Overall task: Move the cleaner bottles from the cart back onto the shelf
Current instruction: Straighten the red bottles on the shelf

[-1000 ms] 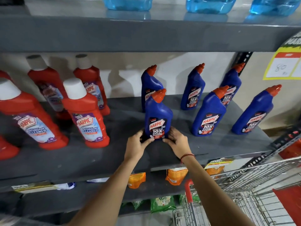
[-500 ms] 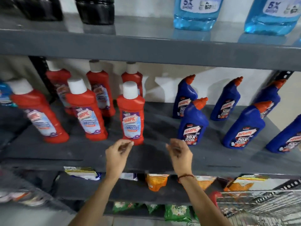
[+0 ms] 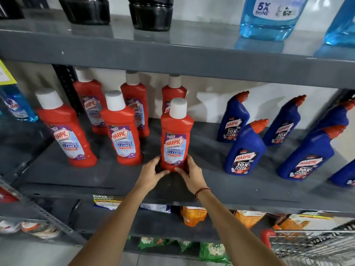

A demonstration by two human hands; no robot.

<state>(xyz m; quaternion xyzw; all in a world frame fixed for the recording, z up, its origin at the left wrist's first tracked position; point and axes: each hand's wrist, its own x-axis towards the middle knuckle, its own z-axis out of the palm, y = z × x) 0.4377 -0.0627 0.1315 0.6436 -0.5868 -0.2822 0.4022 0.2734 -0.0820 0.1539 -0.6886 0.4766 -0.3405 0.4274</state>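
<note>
A red Harpic bathroom cleaner bottle with a white cap stands upright on the grey middle shelf. My left hand and my right hand both clasp its base from either side. Several more red bottles stand to its left in two rows. Several blue Harpic bottles with orange spouts stand to its right. A corner of the wire cart shows at the bottom right; its contents are out of view.
The upper shelf carries black bottles and light blue bottles. Lower shelves hold orange pouches and green packets. A yellow price tag hangs at the far left.
Both hands let go of the blue bottle, shifted left along the shelf and closed on the base of the front red bottle. The view also swung left.
</note>
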